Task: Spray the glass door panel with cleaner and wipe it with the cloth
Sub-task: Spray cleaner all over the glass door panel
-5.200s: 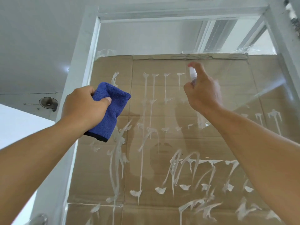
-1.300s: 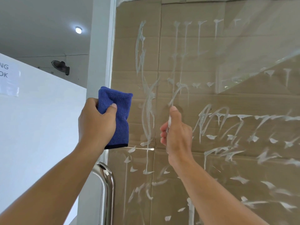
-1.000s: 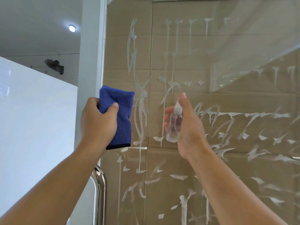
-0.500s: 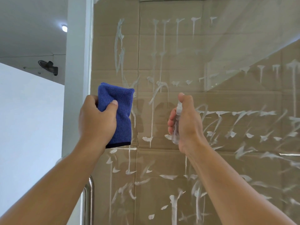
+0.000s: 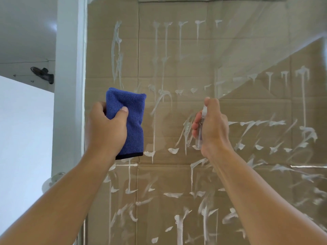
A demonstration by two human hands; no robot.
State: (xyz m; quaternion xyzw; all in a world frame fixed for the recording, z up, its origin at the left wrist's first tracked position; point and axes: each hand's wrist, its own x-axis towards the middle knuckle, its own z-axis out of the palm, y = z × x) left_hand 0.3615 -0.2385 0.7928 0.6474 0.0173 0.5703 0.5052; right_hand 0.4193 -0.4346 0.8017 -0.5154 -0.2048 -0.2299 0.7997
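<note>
The glass door panel (image 5: 247,50) fills most of the view, streaked with white smears and drips, with brown cardboard behind it. My left hand (image 5: 106,128) grips a folded blue cloth (image 5: 130,121) with a dark hem, held upright close to the glass near the panel's left edge. My right hand (image 5: 211,129) is closed around a small clear spray bottle (image 5: 200,128); my index finger rests on its white nozzle, which points at the glass. Most of the bottle is hidden by my fingers.
A white door frame post (image 5: 69,85) runs down the left of the panel. A metal door handle (image 5: 53,179) shows just above my left forearm. A wall fan (image 5: 42,74) hangs high on the far left wall.
The view has drifted right along the panel, so the frame post and handle sit further left. Both hands keep their grips; the right hand moved right with the bottle.
</note>
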